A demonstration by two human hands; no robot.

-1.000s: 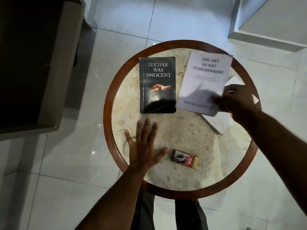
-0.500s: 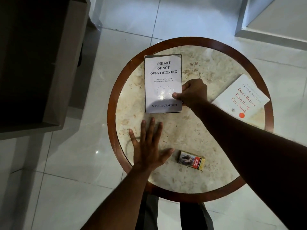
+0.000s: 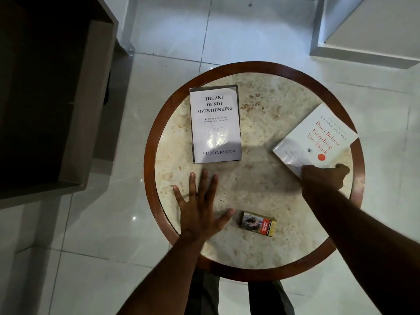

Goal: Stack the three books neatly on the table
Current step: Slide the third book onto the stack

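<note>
On the round marble table (image 3: 261, 244) the white book "The Art of Not Overthinking" (image 3: 216, 123) lies squarely on a black book, of which only a dark edge (image 3: 236, 92) shows. A third white book, "Don't Believe Everything You Think" (image 3: 318, 135), lies slanted at the right rim, its far corner past the edge. My right hand (image 3: 322, 178) is closed over this book's near corner, thumb out to the right. Nearer me, my left hand (image 3: 200, 208) rests flat on the marble with fingers spread, below the two stacked books.
A small cigarette pack (image 3: 258, 226) lies on the table just right of my left thumb. A dark wooden cabinet (image 3: 68, 110) stands to the left on the tiled floor. A white furniture base (image 3: 363, 48) sits at the top right.
My right hand laid the white book on the black one, let go, and moved right to the slanted book's near corner. My left hand stayed flat.
</note>
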